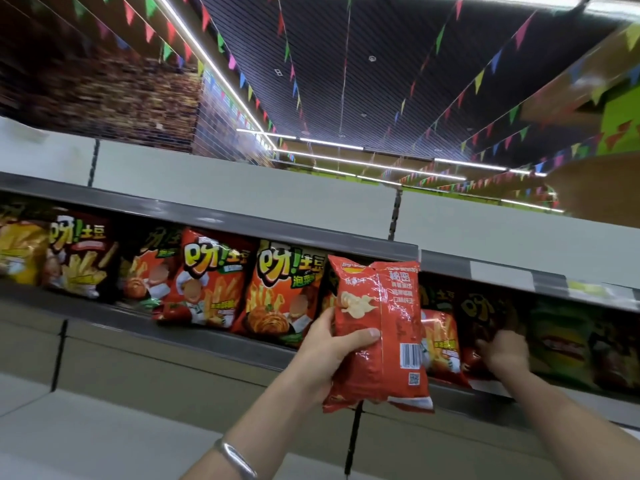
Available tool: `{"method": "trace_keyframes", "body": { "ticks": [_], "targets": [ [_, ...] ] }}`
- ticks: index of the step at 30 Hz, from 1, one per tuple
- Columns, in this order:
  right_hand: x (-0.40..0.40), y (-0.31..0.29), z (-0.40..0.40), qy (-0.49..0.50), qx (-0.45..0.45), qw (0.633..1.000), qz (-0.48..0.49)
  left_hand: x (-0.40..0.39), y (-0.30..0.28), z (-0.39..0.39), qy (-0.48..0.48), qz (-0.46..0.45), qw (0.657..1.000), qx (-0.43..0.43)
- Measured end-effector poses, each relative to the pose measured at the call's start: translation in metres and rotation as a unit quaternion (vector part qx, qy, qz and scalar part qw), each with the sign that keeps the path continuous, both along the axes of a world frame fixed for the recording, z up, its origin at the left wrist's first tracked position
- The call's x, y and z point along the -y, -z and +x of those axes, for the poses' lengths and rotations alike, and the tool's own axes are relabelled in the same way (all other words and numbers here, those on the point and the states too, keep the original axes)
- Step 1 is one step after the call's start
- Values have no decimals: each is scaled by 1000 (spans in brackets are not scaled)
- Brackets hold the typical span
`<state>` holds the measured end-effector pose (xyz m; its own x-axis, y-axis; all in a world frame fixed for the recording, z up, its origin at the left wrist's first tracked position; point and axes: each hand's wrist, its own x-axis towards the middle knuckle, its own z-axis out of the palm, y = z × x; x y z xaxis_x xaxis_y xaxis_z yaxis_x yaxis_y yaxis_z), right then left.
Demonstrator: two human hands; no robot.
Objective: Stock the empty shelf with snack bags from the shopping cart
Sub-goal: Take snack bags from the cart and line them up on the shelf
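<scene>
A glossy red plastic chip bag [379, 327] stood upright before the grey metal shelf [214, 220] filled with snack bags [207, 282].

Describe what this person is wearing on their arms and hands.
Both forearms are bare, with no sleeves in view and no gloves on the left hand or right hand. The only thing worn is a smooth silver bangle around the left wrist.
</scene>
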<state>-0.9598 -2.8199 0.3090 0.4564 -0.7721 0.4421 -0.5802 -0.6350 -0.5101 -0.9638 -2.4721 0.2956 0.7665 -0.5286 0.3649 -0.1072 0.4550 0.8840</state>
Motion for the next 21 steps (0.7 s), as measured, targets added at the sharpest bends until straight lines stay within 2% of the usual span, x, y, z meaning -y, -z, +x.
{"method": "trace_keyframes", "body": {
  "ticks": [6,8,11,14,16,18,20,21],
  "targets": [
    [4,7,10,-3,-116,992,-42,-2,4,0,-55,-9,998,28],
    [7,3,13,-24,-127,991,-38,-3,4,0,-74,-7,997,38],
    [0,0,9,-7,-68,998,5,-1,3,0,-90,-11,995,36],
    [-24,-6,-10,11,97,995,-6,4,2,-4,-95,-23,995,27],
    [-58,-6,-36,-63,256,965,-6,9,-1,-11,-100,-27,994,32],
    [-101,0,-67,-179,339,924,9,15,-3,-20,-112,-18,992,53],
    [-145,9,-95,-315,336,888,11,24,-4,-28,-135,-4,987,82],
    [-166,12,-106,-395,297,869,28,28,-5,-32,-146,7,985,94]
  ]
}}
